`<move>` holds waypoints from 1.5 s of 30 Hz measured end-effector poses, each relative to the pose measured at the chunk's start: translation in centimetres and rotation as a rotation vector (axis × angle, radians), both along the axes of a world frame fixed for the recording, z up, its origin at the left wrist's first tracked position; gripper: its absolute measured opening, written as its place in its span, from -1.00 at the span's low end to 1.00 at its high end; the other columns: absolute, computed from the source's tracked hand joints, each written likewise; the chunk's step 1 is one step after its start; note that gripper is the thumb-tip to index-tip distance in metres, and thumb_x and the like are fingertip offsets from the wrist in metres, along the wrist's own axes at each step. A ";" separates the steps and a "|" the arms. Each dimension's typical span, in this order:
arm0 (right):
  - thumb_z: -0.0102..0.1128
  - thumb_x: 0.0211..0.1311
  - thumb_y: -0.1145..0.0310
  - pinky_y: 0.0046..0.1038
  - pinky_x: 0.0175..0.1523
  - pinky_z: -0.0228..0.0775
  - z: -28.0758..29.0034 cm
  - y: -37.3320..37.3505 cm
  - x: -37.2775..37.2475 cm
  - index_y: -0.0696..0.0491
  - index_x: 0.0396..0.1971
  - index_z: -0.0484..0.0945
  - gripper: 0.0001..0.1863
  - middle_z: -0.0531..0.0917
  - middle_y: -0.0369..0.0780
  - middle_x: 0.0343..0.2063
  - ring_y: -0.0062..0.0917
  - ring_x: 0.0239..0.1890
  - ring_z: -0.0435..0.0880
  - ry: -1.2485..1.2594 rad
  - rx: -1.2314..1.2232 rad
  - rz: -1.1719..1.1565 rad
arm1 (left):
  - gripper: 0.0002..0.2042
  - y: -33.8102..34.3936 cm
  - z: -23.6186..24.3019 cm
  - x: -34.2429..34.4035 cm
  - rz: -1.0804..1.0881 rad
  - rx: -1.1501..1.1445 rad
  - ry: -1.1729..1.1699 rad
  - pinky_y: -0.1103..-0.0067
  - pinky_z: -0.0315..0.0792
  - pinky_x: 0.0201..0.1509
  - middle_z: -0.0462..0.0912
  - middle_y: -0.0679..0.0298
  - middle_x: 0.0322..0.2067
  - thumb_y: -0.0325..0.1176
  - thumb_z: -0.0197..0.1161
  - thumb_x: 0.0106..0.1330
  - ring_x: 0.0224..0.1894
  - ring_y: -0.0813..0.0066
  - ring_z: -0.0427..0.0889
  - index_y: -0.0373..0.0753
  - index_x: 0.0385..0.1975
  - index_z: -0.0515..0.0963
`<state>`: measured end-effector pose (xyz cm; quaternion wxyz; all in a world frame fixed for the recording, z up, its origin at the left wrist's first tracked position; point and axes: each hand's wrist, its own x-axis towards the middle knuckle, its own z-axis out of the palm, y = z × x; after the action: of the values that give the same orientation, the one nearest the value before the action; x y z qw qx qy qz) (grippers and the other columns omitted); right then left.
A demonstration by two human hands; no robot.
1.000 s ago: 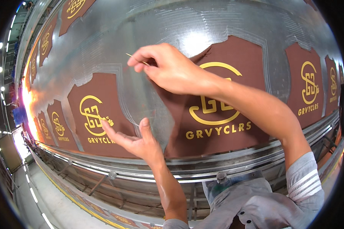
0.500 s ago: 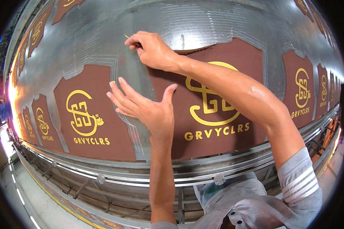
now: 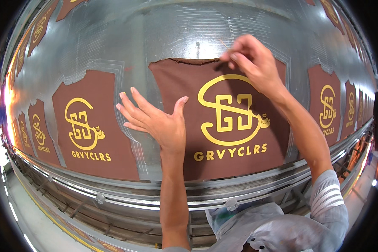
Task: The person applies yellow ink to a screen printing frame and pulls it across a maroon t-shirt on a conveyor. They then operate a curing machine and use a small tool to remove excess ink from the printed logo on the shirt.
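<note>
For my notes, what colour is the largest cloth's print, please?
Yellow print, in the head view.

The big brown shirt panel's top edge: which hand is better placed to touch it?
Probably the right hand: it's up by the brown shirt panel's top edge. The left hand is open, lower down.

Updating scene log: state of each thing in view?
Bare left hand: open, fingers spread
Bare right hand: fingers curled, blurred
Thin tan stick: apparently held by right fingers
Central yellow-printed brown fabric panel: top edge partly curled
Left brown fabric panel: flat
Right brown fabric panel: flat
</note>
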<state>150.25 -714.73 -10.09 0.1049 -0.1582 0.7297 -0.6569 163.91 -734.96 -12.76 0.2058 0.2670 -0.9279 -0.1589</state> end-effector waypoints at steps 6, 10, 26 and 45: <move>0.07 0.24 0.61 -0.51 -0.26 0.51 0.3 3.2 2.6 0.19 -0.28 0.51 -0.91 0.70 -0.17 -0.38 -0.52 -0.40 0.67 0.225 0.349 0.255 | 0.18 -0.8 0.1 0.1 0.083 -0.051 -0.012 -0.31 -0.20 0.29 -0.12 -0.10 0.39 0.08 0.57 -0.19 0.45 -0.24 -0.27 -0.32 0.39 -0.02; 0.22 0.03 0.57 -0.36 -0.22 0.45 -0.9 1.6 1.8 0.11 -0.35 0.55 -0.85 0.58 -0.23 -0.40 -0.35 -0.29 0.58 0.587 0.363 0.435 | 0.14 0.3 1.6 1.3 0.079 -0.020 0.005 -0.21 -0.12 0.34 -0.13 -0.08 0.39 0.04 0.57 -0.13 0.45 -0.23 -0.25 -0.33 0.38 -0.02; 0.27 -0.03 0.51 -0.38 -0.25 0.23 -2.6 0.3 1.4 0.06 -0.46 0.57 -0.91 0.47 -0.30 -0.47 -0.45 -0.35 0.45 0.635 0.411 0.538 | -0.08 -0.4 1.0 14.0 0.409 0.011 0.092 0.04 0.01 0.44 -0.01 -0.06 0.38 -0.16 0.53 0.00 0.46 -0.05 -0.11 -0.35 0.33 0.14; 0.24 -0.02 0.49 -0.37 -0.29 0.17 -2.7 0.1 1.4 0.04 -0.48 0.55 -0.92 0.44 -0.29 -0.48 -0.43 -0.38 0.41 0.658 0.447 0.537 | -0.14 0.1 0.1 17.1 0.389 -0.034 0.052 -0.05 -0.02 0.41 0.06 -0.10 0.36 0.05 0.41 0.12 0.43 -0.07 0.00 -0.31 0.32 0.18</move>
<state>151.61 -714.62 -12.78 0.0659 -0.5142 0.7810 -0.3484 181.00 -734.81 -12.71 0.2611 0.4334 -0.8559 -0.1072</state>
